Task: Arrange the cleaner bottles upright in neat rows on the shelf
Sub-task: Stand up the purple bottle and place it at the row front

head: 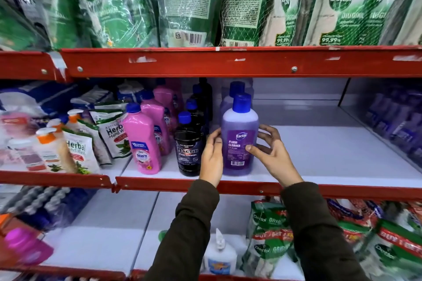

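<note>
A purple Bactin floor cleaner bottle (pixel 239 141) with a blue cap stands upright at the front of the white middle shelf (pixel 331 157). My left hand (pixel 211 157) rests against its left side and my right hand (pixel 272 155) touches its right side, thumb on the label. Two more purple bottles (pixel 236 91) stand in a row behind it. To the left runs a row of black Bactin bottles (pixel 188 146), then a row of pink Shakti bottles (pixel 142 139), all upright.
Herbal handwash pouches (pixel 77 150) and pump bottles crowd the shelf's left part. The shelf to the right of the purple row is bare up to a mirrored side wall (pixel 392 121). Dettol refill pouches (pixel 342 2) hang above; a red shelf lip (pixel 228 186) runs in front.
</note>
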A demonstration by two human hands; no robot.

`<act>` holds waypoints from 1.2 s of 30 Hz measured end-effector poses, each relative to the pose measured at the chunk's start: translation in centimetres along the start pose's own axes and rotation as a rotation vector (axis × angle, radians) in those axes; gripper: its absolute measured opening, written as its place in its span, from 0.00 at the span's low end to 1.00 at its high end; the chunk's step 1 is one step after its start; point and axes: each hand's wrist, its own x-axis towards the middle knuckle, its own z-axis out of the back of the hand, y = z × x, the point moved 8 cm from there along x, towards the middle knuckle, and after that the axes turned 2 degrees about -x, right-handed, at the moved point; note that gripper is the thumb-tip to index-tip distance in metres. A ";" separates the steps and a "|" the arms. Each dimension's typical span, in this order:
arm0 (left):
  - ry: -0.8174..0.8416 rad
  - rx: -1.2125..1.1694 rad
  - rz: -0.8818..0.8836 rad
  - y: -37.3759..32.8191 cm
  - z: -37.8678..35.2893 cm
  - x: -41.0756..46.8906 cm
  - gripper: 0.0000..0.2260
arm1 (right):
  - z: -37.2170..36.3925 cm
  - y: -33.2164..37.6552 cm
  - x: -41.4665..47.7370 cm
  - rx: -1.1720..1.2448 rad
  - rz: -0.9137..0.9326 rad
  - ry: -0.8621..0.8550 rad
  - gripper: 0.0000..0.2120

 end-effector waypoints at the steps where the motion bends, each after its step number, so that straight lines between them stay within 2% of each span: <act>1: 0.002 0.018 0.005 0.1 0.0 0.0 0.12 | 0.0 -0.2 -0.2 0.021 -0.003 -0.021 0.25; 5: -0.004 0.046 -0.003 0.1 -0.4 0.0 0.14 | 0.5 -0.6 -0.7 -0.038 0.010 -0.163 0.20; 8: -0.032 0.083 -0.038 -0.1 -0.4 -0.7 0.15 | 1.4 -0.8 -1.0 -0.152 0.035 -0.310 0.10; 12: -0.065 0.116 -0.078 -0.4 -0.4 -1.6 0.08 | 0.5 -0.6 -1.5 -0.201 0.044 -0.364 0.07; 14: -0.036 0.072 -0.070 -0.5 -0.6 -1.9 0.08 | 0.2 -0.8 -1.6 -0.204 0.038 -0.350 0.08; 19: 0.030 0.033 -0.105 -0.5 -0.8 -2.1 0.04 | -1.4 -1.1 -1.7 -0.056 -0.020 -0.130 0.12; 25: 0.123 -0.013 0.001 0.1 -1.2 -1.3 0.24 | -1.5 -1.2 -2.3 -0.022 -0.029 0.015 0.13; 27: 0.123 0.018 0.025 0.4 -1.1 -0.9 0.25 | -1.2 -0.9 -2.7 -0.101 0.020 0.012 0.19; 30: 0.077 -0.013 0.039 0.3 -1.0 -0.9 0.19 | -0.5 -0.9 -3.0 -0.211 0.070 -0.049 0.25; 33: -0.050 -0.046 -0.001 -0.1 -0.4 -1.3 0.14 | 0.1 -1.4 -3.2 -0.169 0.073 -0.081 0.24; 36: -0.125 -0.037 -0.049 0.1 -0.2 -2.1 0.18 | 0.7 -2.0 -3.0 -0.109 0.031 -0.118 0.18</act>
